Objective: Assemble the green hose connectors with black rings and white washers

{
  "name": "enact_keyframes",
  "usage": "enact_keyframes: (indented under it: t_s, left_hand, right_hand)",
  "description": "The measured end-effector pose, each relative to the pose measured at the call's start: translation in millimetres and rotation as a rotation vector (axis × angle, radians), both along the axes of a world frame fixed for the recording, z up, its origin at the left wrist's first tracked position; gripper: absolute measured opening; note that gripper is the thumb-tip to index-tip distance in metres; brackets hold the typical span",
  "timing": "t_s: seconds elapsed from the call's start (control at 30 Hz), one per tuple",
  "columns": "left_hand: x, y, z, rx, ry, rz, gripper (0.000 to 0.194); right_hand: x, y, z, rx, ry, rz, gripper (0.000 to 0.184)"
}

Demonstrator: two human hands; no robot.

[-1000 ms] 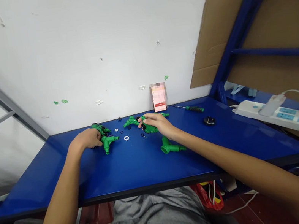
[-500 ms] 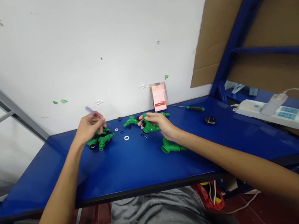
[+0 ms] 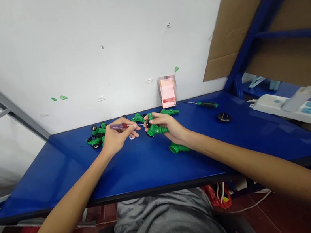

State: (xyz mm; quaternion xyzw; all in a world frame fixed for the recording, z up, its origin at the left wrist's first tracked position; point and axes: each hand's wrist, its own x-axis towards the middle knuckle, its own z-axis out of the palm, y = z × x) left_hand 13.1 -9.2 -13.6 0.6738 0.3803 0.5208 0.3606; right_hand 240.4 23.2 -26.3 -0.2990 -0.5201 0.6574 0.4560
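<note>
My left hand [image 3: 121,134] is closed around a small screwdriver with a clear purple-red handle [image 3: 118,126]. Its thin shaft points right and reaches the black part of a green plastic hose connector [image 3: 154,129]; whether the tip touches cannot be made out. My right hand [image 3: 169,124] grips that branched connector from the right, thumb and fingers around it. A white ring [image 3: 131,137] lies partly hidden below my left fingers. Left of that hand sit several more green fittings [image 3: 95,141], and another green fitting [image 3: 177,147] lies under my right wrist.
A phone [image 3: 168,92] leans on the wall at the back. To its right are a green-and-black screwdriver [image 3: 207,104] and a round black object [image 3: 223,117]. A white power strip [image 3: 295,108] stands at the right. More green fittings [image 3: 137,117] lie near the wall.
My left hand has moved right with the screwdriver, which has swung from pointing up and left to lying level against the connector. My right hand keeps its hold. The view has shifted slightly.
</note>
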Motion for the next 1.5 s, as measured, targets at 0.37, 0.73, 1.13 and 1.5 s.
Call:
enact_keyframes:
  t_s: [0.37,0.73,1.13,1.5]
  left_hand:
    - [-1.0,-2.7,1.8,0.051,0.018,-0.008,0.035]
    - [-4.3,-0.2,-2.1,0.095,0.076,-0.052,0.030]
    - [-13.0,2.1,-1.1,0.162,0.208,-0.077,0.026]
    - [-8.2,4.3,-9.7,0.150,0.216,-0.079,0.039]
  right_hand:
    - [-3.5,-6.6,1.6,-0.007,-0.001,0.013,0.022]
    - [-5.4,-4.6,-2.2,-0.052,-0.020,-0.034,0.024]
    - [-5.3,-4.2,-3.5,0.011,-0.079,-0.059,0.022]
    - [-7.0,-3.7,-4.4,0.043,-0.071,-0.086,0.024]
